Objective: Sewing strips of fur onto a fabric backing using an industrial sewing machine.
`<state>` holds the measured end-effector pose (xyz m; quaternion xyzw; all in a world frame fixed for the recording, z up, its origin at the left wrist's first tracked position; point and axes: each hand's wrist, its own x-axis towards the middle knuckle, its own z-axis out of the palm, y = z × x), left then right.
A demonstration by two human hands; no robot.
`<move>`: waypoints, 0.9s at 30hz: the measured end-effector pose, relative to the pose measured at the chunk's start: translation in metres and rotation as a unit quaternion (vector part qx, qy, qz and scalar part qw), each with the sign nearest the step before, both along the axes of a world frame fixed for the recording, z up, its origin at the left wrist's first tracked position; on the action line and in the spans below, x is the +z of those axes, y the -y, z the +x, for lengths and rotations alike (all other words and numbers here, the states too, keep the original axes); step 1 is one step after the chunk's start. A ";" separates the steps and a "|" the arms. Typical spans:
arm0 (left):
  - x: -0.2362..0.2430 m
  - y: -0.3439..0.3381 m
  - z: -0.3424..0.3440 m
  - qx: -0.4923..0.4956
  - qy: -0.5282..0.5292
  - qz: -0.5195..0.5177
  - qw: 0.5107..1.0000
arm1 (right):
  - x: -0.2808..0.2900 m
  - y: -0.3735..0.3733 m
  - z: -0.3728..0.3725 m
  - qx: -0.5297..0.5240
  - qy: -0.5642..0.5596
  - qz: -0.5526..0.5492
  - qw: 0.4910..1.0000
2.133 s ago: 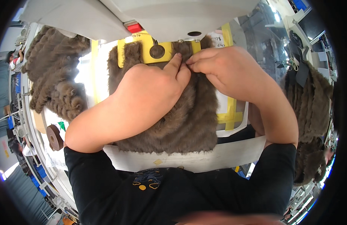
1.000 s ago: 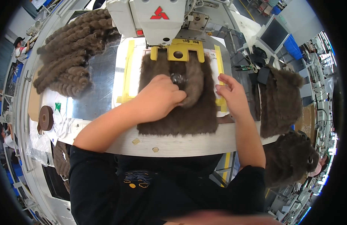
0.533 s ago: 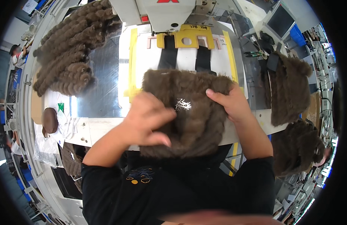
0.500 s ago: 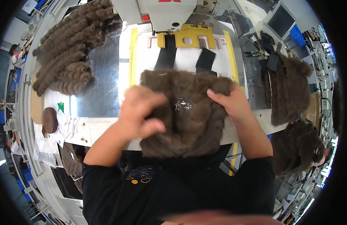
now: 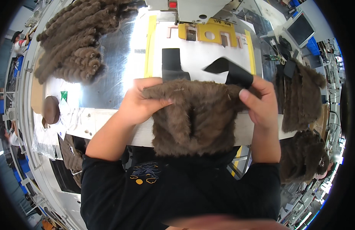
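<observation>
A brown plush fur piece (image 5: 210,126) hangs over the table's front edge, held up at both upper corners. My left hand (image 5: 138,102) pinches its upper left corner, thumb on the near side. The upper right corner is in my right hand (image 5: 265,105), whose fingers lie against a twisted black strap (image 5: 238,75). Another black strap (image 5: 171,61) extends flat from behind the piece's upper edge toward the machine. A small pale mark shows on the fur near that edge. The fingers behind the fur are hidden.
A white sewing machine head (image 5: 202,9) stands ahead above a yellow template (image 5: 210,36). Brown fur pieces (image 5: 75,42) are piled at the left, with more fur pieces (image 5: 302,97) at the right. A brown rounded object (image 5: 51,109) sits on the left; a monitor (image 5: 300,28) stands back right.
My left hand has come from above the fur to grip its upper left corner. The piece's upper edge is folded toward me, its silvery central marking mostly out of sight. The right strap has lifted and twisted.
</observation>
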<state>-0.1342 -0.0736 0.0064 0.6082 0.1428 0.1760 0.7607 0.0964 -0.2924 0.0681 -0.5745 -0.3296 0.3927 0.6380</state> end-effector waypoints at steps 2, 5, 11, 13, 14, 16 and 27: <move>0.001 0.000 -0.001 0.002 -0.030 -0.001 1.000 | 0.012 0.003 0.003 -0.004 0.112 0.029 0.993; 0.003 0.000 -0.002 0.007 -0.022 0.006 1.000 | 0.023 0.012 0.012 0.060 0.371 0.096 0.922; 0.007 -0.001 -0.004 0.059 0.017 0.101 0.993 | 0.003 0.016 0.017 -0.114 0.226 0.107 0.962; 0.009 -0.001 -0.008 0.065 0.024 0.170 0.983 | -0.002 0.014 0.014 -0.048 0.204 0.054 0.976; 0.010 -0.002 -0.010 0.062 0.066 0.245 0.965 | -0.005 0.014 0.008 -0.001 0.162 0.036 0.986; 0.010 -0.004 -0.011 0.052 0.105 0.317 0.941 | -0.007 0.015 -0.003 0.045 0.132 0.037 0.990; 0.002 -0.013 -0.001 -0.099 0.363 0.277 0.884 | 0.011 0.031 -0.006 0.073 0.495 0.221 0.837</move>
